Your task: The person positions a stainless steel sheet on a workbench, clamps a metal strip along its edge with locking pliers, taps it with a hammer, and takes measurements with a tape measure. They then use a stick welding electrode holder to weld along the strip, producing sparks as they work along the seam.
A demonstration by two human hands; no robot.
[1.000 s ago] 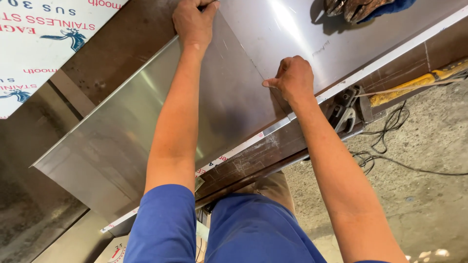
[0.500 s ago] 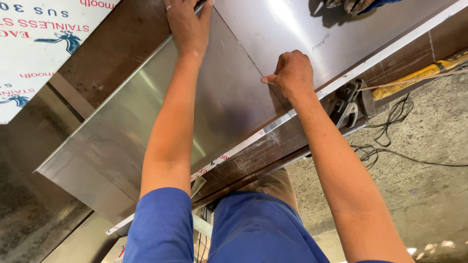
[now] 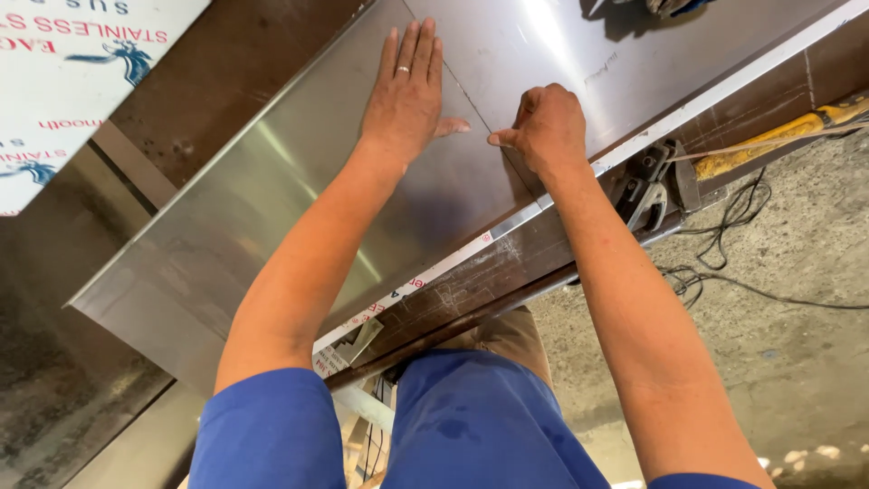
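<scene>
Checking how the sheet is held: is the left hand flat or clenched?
Flat: the left hand lies palm down, fingers spread straight on the steel sheet.

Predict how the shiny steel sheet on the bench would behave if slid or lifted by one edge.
The shiny steel sheet would probably slide easily: its surface looks smooth and glossy under the flat left hand. It looks thin and broad, so likely to flex when lifted. Its folded edge may stiffen it somewhat.

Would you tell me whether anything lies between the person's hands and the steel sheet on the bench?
Nothing visible does. The left hand lies flat, palm down, directly on the steel sheet, and the right hand is closed at the thin line running across the sheet, its fingertips on the metal. The clamp sits off at the bench edge.
</scene>
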